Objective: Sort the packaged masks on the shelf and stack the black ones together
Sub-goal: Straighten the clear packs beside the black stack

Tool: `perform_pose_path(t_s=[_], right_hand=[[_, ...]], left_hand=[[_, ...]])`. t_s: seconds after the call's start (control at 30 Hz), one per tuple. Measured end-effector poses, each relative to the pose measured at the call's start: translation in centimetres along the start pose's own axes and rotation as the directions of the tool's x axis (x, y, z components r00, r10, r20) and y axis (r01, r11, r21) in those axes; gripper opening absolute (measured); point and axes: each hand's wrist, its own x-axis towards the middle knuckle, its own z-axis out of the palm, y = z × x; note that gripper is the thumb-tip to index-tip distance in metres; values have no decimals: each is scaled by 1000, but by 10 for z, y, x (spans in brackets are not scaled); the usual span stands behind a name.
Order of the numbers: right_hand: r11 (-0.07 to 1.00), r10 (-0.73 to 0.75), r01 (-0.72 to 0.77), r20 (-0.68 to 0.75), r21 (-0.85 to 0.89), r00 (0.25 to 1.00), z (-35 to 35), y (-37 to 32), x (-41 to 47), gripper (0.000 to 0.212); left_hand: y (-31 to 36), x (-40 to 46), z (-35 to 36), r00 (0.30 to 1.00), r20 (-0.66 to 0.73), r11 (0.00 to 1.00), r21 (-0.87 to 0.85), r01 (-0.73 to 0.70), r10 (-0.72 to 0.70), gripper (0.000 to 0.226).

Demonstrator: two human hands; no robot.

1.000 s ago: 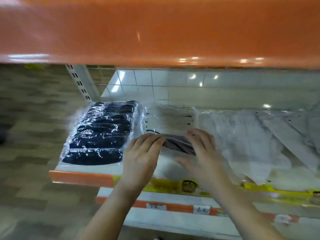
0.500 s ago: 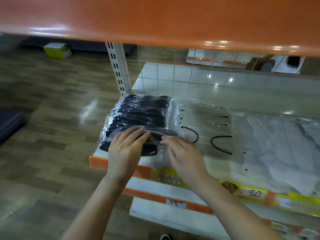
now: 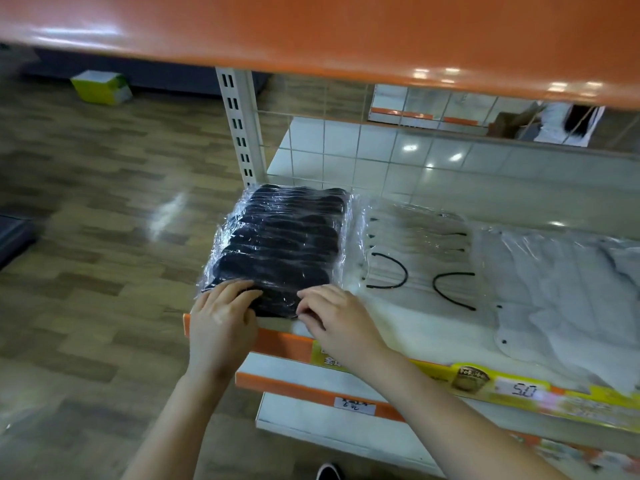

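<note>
A row of black masks in clear plastic bags (image 3: 284, 240) lies overlapped at the left end of the white shelf (image 3: 398, 327). The nearest black packet (image 3: 277, 303) sits at the front of that row. My left hand (image 3: 221, 320) rests on its left front corner with fingers curled over the edge. My right hand (image 3: 332, 317) presses its right front corner with bent fingertips. To the right lie packaged white masks with black ear loops (image 3: 415, 251), then loose grey-white packaged masks (image 3: 561, 292).
An orange shelf (image 3: 311, 32) hangs overhead, close above the working space. A white slotted upright (image 3: 239, 133) stands behind the black stack. The shelf's orange front lip with yellow price labels (image 3: 485, 379) runs below my hands. Wooden floor lies to the left.
Both hands carried a black packet leftward from the white masks to the front of the black row and set it down there. The camera view shifted left and down.
</note>
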Motion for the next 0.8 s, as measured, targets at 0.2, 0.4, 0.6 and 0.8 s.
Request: perform_pose_path(t_s=[0.2, 0.4, 0.6, 0.8], right_hand=[[998, -42, 42, -1, -55, 999, -1, -4, -1, 19], [999, 9, -7, 37, -51, 999, 2, -4, -2, 31], [991, 109, -112, 38, 75, 993, -13, -1, -8, 35], [974, 218, -217, -11, 61, 976, -62, 30, -32, 34]], left_hand=[[-2, -6, 4, 997, 40, 994, -78, 72, -69, 41], [5, 1, 7, 991, 104, 994, -62, 93, -86, 47], [30, 7, 2, 997, 48, 998, 36, 59, -60, 35], [92, 12, 11, 994, 49, 994, -52, -98, 100, 28]])
